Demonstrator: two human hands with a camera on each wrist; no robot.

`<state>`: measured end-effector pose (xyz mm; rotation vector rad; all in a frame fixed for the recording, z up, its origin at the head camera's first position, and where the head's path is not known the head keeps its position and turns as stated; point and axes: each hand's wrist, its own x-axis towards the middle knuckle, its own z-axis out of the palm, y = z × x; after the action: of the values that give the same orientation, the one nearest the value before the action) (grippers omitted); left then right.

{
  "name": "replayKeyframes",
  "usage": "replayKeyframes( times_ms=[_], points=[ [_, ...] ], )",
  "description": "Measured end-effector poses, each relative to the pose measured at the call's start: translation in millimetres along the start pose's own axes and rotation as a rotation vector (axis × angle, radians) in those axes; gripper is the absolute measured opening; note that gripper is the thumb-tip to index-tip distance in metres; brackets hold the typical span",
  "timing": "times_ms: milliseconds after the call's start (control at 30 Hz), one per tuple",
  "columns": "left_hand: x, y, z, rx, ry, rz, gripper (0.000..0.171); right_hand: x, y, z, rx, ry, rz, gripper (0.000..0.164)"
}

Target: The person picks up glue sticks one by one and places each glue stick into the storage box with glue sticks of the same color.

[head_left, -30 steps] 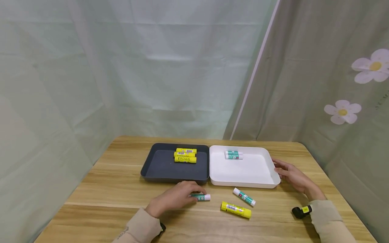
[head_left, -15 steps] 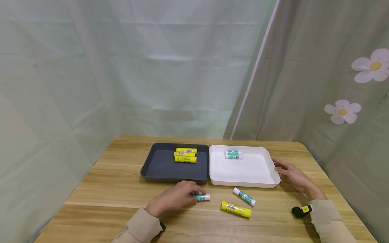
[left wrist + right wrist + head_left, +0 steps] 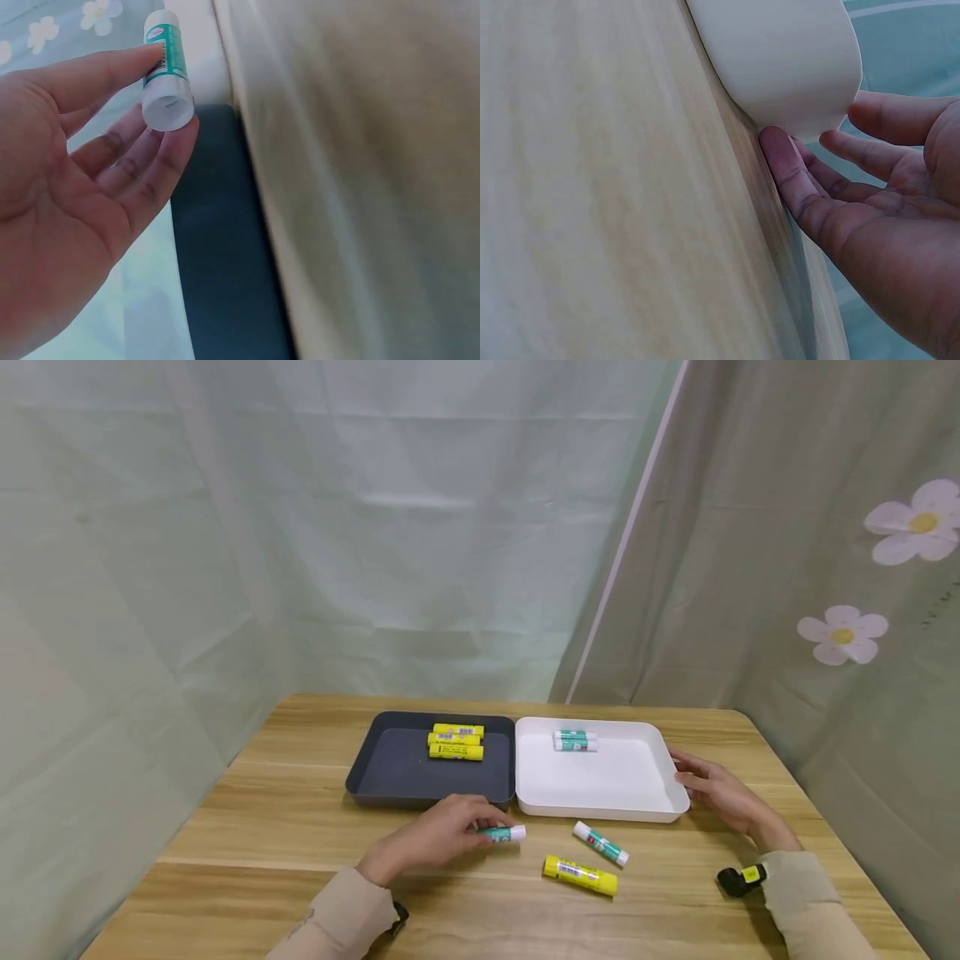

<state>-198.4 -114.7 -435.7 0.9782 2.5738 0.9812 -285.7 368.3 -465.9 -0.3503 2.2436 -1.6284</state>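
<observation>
Left hand (image 3: 442,833): thumb and fingertips pinch a green-and-white stick (image 3: 504,834), a smooth cylinder with a printed label, held at the near side of the dark tray. Right hand (image 3: 718,789): well apart from the left, digits loosely extended, fingertips touching the white tray's right end.

White tray (image 3: 600,789): shallow rectangle, rounded corners, smooth; two green-and-white tubes (image 3: 576,745) lie side by side in it. Dark tray (image 3: 397,777): similar form, matte, just beside it; three yellow tubes (image 3: 454,741) inside. Loose in front of the white tray: a tilted green-labelled tube (image 3: 601,843) and a thicker yellow cylinder (image 3: 580,876). Table (image 3: 255,835): wood-grain top. Behind: creased fabric (image 3: 420,527), flower-printed at right.

Left wrist view adds the held stick's round white end face and a barcode by the thumb, both hidden from the head view. Right wrist view shows the white tray's curved outer corner and a fingertip low at its base; the head view alone shows the tray contents.
</observation>
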Motion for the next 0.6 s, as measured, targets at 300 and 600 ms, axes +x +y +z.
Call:
replayKeyframes(
  times_ms=[300,600],
  points=[
    [18.2,8.0,-12.4,0.024,0.03,0.041,0.033,1.9,-0.1,-0.6,-0.003,0.001,0.008,0.07],
    [47.6,16.7,-19.0,0.016,0.022,0.085,0.032,1.6,2.2,-1.6,0.001,0.005,-0.004,0.068]
  ],
)
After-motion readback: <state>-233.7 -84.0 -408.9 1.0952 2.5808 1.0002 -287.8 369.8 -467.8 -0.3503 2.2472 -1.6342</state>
